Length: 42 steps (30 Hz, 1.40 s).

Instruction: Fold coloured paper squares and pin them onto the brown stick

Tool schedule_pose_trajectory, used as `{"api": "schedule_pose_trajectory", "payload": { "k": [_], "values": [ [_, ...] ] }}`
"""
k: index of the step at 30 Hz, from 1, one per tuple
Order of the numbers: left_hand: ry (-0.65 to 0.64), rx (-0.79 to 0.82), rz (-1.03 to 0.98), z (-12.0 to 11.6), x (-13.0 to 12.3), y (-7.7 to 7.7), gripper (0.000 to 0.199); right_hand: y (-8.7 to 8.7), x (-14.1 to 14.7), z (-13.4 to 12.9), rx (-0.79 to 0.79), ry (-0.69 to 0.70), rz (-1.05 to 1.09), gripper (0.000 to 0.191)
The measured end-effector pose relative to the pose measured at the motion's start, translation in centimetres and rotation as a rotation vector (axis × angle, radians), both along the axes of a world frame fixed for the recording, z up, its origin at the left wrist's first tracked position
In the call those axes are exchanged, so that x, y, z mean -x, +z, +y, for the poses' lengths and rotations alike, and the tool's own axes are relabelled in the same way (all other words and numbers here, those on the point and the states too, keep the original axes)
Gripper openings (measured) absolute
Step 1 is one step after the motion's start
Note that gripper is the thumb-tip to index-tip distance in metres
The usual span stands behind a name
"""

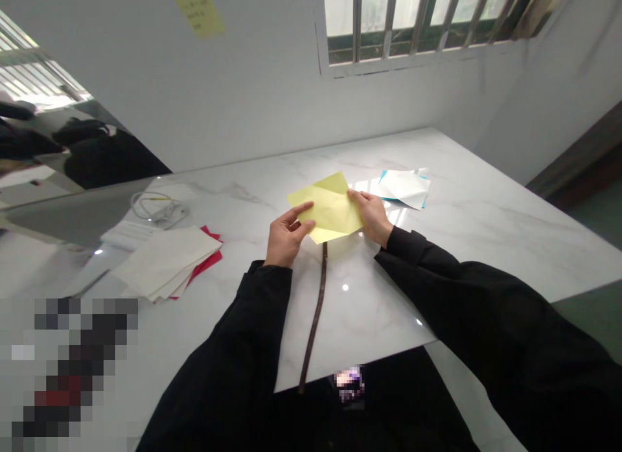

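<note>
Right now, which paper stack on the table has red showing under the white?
The larger stack, left of the left hand, has red peeking out; the smaller stack, beyond the right hand, shows blue.

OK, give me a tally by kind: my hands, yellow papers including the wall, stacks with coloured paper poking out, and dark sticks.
Your hands: 2 (left hand, right hand)
Yellow papers: 2 (held sheet, wall note)
Stacks: 2 (red-edged stack, blue-edged stack)
Dark stick: 1
Total: 7
</note>
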<state>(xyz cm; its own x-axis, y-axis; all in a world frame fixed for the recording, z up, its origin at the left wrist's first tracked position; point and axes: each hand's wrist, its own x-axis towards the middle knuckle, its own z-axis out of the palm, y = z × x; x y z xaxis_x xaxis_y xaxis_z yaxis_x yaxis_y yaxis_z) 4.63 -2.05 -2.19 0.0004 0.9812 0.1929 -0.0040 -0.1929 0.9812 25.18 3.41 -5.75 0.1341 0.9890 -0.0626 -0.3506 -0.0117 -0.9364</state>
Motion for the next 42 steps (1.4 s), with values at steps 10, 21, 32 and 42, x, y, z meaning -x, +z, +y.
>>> {"api": "schedule_pose_trajectory", "payload": {
  "k": [10, 21, 32, 42],
  "values": [
    [-0.103, 0.117, -0.256, -0.2, -0.1, 0.6, 0.066, 1.5, 0.1, -0.7, 0.098, 0.053, 0.165, 0.034],
    [0.052, 0.043, -0.265, 0.8, 0.7, -0.3, 0.043, 0.7, 0.1, -0.8, -0.112, 0.142, -0.056, 0.057],
    [0.088, 0.075, -0.308, 0.9, 0.7, -0.2, 0.045, 1.1, -0.1, -0.7, -0.070, 0.103, 0.039, 0.056],
    [0.034, 0.133, -0.332, 0.9, 1.0, 0.0, 0.075, 1.4, -0.2, -0.9, -0.088, 0.073, -0.076, 0.058]
  ]
}}
